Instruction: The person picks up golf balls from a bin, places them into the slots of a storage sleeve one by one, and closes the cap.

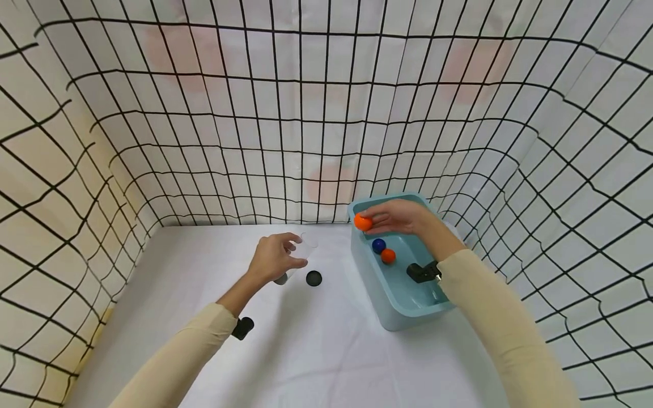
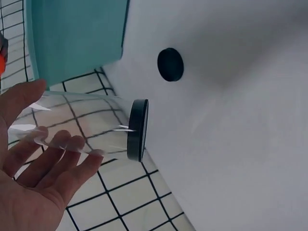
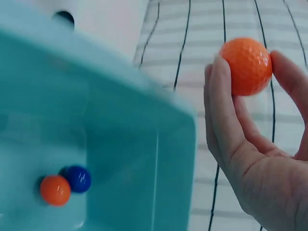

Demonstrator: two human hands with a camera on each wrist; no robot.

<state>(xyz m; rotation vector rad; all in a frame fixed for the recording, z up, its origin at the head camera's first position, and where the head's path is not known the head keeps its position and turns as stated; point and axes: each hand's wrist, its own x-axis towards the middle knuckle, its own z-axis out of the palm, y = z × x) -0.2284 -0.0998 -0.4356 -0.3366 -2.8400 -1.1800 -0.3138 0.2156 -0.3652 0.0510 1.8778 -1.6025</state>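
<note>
My left hand [image 1: 272, 256] grips a clear plastic tube [image 2: 108, 126] above the table, fingers and thumb curled round its side. A black cap [image 2: 138, 130] closes the tube's lower end. Another round black cap [image 1: 313, 278] lies on the white cloth nearby. My right hand [image 1: 395, 216] pinches an orange golf ball [image 3: 247, 66] between thumb and fingertips, over the far left corner of a light blue bin [image 1: 374, 294]. Inside the bin, a dark blue ball [image 1: 378, 245] sits against a second orange ball [image 1: 388, 256].
A black object [image 1: 422, 272] lies in the bin, partly hidden by my right sleeve [image 1: 490, 306]. On the table, a small black object [image 1: 244, 327] shows beside my left sleeve [image 1: 178, 345]. Black netting [image 1: 326, 136] encloses the back and both sides.
</note>
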